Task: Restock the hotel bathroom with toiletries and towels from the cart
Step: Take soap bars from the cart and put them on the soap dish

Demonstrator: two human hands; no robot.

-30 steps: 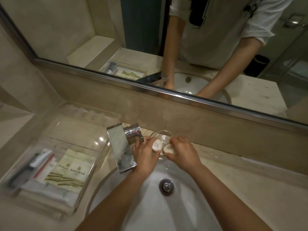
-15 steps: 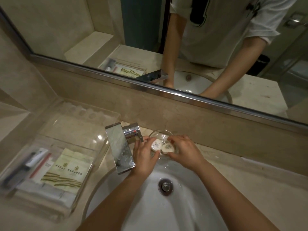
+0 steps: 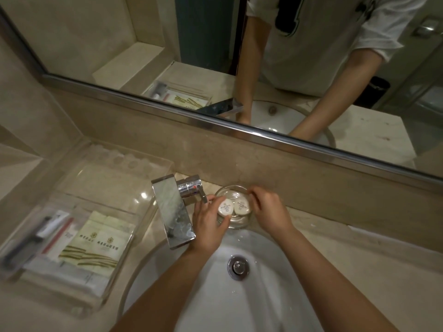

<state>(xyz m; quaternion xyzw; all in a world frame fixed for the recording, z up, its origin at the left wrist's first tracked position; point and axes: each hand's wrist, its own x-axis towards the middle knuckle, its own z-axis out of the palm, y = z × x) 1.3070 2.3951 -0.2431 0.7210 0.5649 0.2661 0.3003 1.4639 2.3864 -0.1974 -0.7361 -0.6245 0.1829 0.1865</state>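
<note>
A small clear glass dish [image 3: 237, 225] stands on the marble counter behind the sink, right of the tap. Two round wrapped soaps sit in it. My left hand [image 3: 207, 226] pinches the left soap [image 3: 225, 207] between thumb and fingers at the dish's left rim. The right soap [image 3: 242, 207] lies in the dish beside it. My right hand [image 3: 269, 212] curls over the dish's right rim, its fingertips at the far rim next to the right soap.
A chrome tap [image 3: 176, 212] juts over the white sink [image 3: 239, 288] just left of my left hand. A clear acrylic tray [image 3: 143, 226] on the left holds sachets, a toothbrush kit and folded packets. The mirror runs along the back wall.
Both soaps have moved further into the dish. My right hand has shifted from over the right soap to the dish's right rim. My left hand still pinches the left soap.
</note>
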